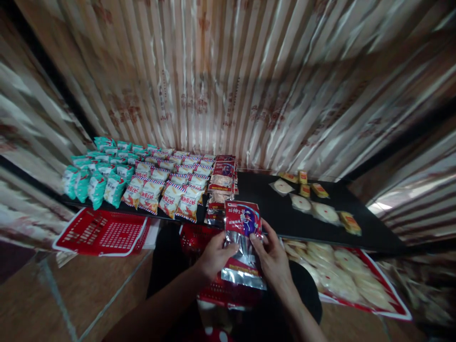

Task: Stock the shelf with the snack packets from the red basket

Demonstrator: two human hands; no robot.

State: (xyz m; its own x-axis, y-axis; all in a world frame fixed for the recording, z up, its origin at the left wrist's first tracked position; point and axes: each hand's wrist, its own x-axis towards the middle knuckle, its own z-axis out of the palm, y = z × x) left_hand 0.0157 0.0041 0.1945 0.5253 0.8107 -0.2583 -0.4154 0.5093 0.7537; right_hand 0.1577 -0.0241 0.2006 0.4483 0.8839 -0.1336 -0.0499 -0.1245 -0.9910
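Both my hands hold a stack of red and silver snack packets (242,237) in front of me, just below the edge of a black shelf (270,199). My left hand (213,254) grips the stack's left side with the thumb on the foil. My right hand (272,259) clasps the right side, fingers curled round it. A row of the same red packets (223,180) stands on the shelf right above the stack.
Teal packets (96,178) and orange-white packets (167,185) fill the shelf's left part. Round white cakes (313,206) and small yellow packs (302,183) lie at the right. Red baskets sit below: one empty (103,232), one under my hands (199,237), one holding white cakes (349,278). A striped curtain (228,85) hangs behind.
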